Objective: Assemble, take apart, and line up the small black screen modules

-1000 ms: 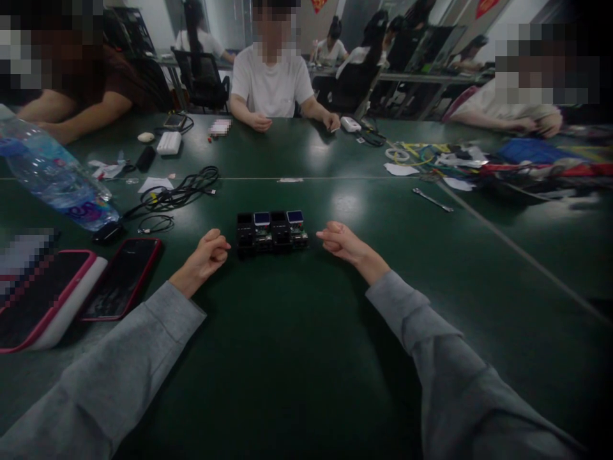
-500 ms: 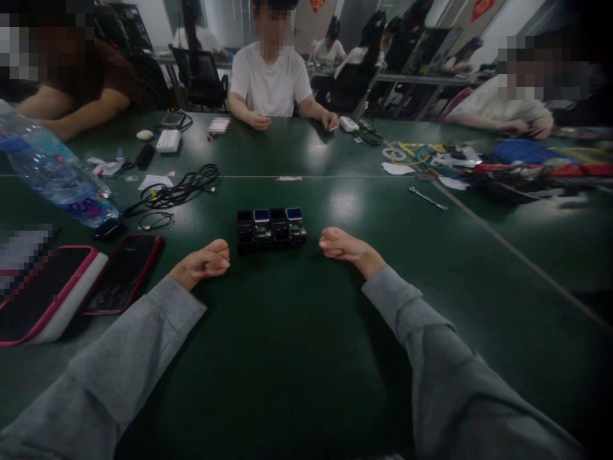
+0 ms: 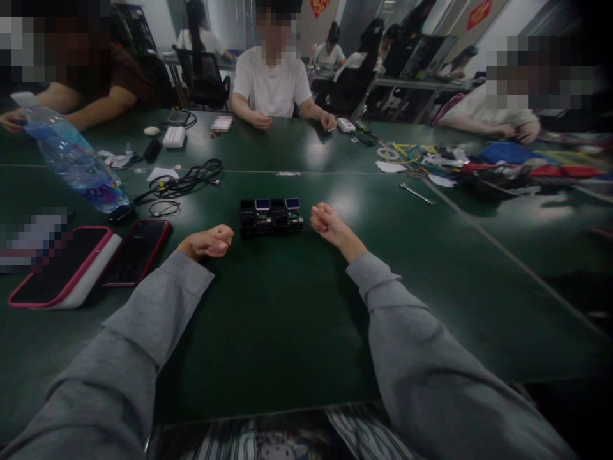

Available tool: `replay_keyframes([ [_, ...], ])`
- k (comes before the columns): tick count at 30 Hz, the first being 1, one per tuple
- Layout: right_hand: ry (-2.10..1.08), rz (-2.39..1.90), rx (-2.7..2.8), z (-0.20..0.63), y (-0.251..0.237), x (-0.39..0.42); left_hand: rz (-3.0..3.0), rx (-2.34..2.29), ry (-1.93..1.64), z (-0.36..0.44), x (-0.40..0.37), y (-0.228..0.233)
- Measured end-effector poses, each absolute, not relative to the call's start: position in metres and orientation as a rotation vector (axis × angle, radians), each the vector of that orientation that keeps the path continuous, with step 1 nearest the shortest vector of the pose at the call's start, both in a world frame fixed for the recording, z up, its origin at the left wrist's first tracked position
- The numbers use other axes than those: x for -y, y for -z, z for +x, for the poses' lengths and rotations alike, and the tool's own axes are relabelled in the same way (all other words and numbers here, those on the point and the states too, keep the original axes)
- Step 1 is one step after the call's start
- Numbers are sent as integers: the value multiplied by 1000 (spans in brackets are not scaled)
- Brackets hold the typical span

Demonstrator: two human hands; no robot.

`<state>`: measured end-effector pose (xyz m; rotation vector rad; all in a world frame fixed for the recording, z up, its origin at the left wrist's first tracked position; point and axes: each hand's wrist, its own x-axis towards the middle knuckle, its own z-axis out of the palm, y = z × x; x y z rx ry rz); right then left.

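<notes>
At the centre of the frame I see my left hand (image 3: 207, 242) and right hand (image 3: 327, 221) as empty fists flanking the row of small black electronic modules (image 3: 271, 216) on the dark green table (image 3: 287, 319).

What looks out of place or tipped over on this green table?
The plastic water bottle at the far left lies on its side rather than upright. The block of small black modules between the two fists sits square.
</notes>
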<state>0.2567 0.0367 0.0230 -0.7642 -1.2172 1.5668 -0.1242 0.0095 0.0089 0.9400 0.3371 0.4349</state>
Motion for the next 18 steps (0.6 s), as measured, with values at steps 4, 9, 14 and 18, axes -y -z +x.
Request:
replay_keyframes([
  [4,-1216,-962,1142,233,-19,-33,852,-440,-630,-126,-11,-18],
  [9,-326,-1116,1635,209,-16,-8,652,-552,-893,-126,-7,-39],
  [14,47,-1175,2019,200,-15,5,594,-462,-1124,-115,5,-54],
  [18,56,-1274,2012,203,-12,1,590,-403,-1220,-110,5,-49],
])
